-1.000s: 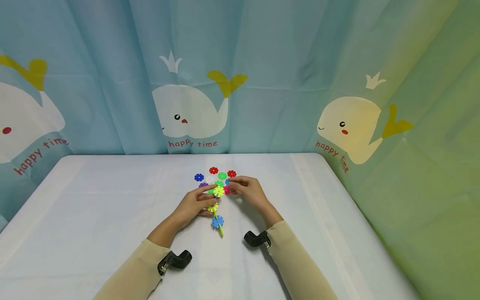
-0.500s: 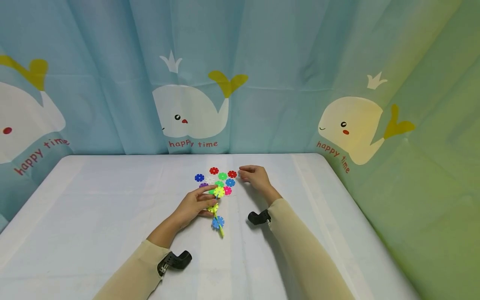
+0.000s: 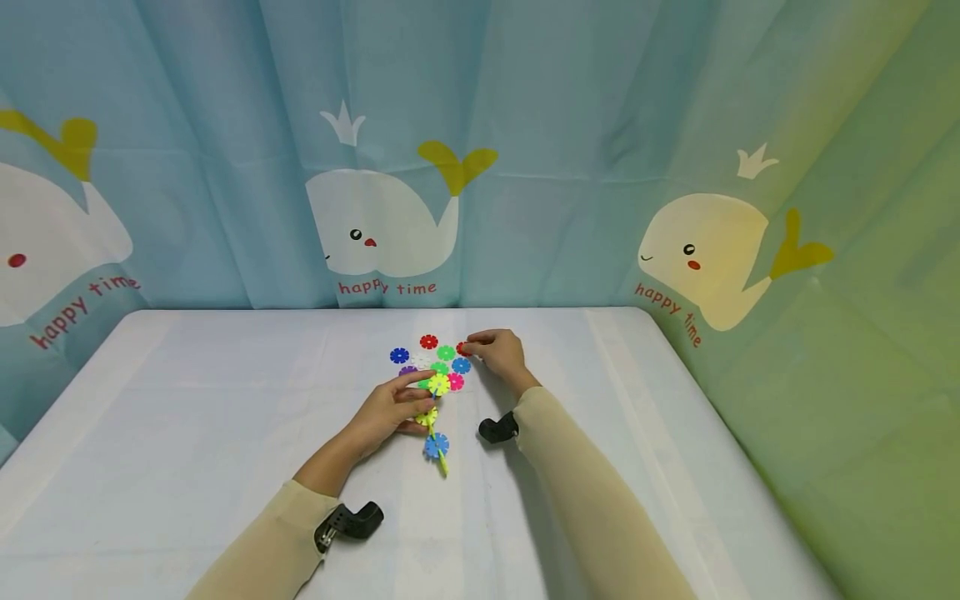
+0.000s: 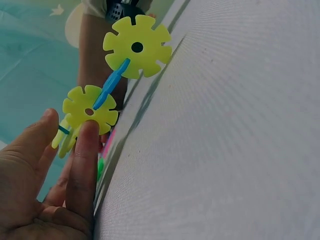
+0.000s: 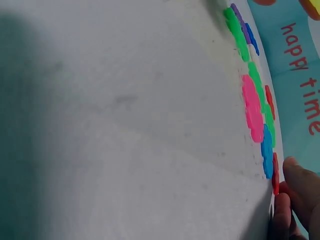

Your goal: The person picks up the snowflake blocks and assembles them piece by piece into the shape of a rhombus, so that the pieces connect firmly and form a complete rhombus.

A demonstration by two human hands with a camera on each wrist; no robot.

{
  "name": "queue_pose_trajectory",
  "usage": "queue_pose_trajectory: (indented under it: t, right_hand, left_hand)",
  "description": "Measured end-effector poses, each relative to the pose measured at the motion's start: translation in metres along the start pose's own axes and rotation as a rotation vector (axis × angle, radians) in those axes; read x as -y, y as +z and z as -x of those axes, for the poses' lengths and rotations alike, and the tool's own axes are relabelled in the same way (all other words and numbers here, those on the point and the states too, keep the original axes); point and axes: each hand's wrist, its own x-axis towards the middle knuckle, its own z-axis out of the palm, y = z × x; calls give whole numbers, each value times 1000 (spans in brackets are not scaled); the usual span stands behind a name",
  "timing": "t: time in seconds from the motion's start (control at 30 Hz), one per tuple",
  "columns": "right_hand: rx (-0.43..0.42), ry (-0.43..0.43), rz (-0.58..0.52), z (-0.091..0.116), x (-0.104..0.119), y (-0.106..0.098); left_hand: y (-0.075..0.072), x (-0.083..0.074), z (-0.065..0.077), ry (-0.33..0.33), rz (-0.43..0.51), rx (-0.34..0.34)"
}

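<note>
My left hand (image 3: 381, 414) holds a joined chain of plastic snowflake discs between thumb and fingers. A yellow disc (image 3: 438, 384) tops the chain, and a blue disc (image 3: 436, 446) sits lower down. Up close in the left wrist view, a blue disc (image 4: 111, 85) seen edge-on links two yellow discs. My right hand (image 3: 501, 354) is at a loose red disc (image 5: 275, 172) on the table, its fingertips at the disc's edge. The right thumb stands apart from the fingers, and no firm grip on the disc shows.
Several loose discs lie flat beyond the chain, among them a blue one (image 3: 461, 366), a pink one (image 3: 456, 382), a dark blue one (image 3: 399, 356) and another red one (image 3: 429, 342). A white cloth covers the table (image 3: 225, 400). Behind it hangs a whale-print curtain (image 3: 555, 233).
My right hand moved right and away from the blue and pink discs, then came back left to the red disc. The left hand and its chain stay in place.
</note>
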Motion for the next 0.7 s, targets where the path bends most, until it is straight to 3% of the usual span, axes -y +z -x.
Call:
queue_pose_trajectory:
  t: [0.27,0.47,0.7]
  right_hand:
    - [-47,-26,48,4,3,4]
    - [-66,-31,29,5,1,5]
    - [-114,-108,-44,7,-9,5]
  left_hand:
    - [0,1,-1,10,17,15]
    - [-1,1,0,9,23,9]
    - [0,2,-1,-2,18,-2]
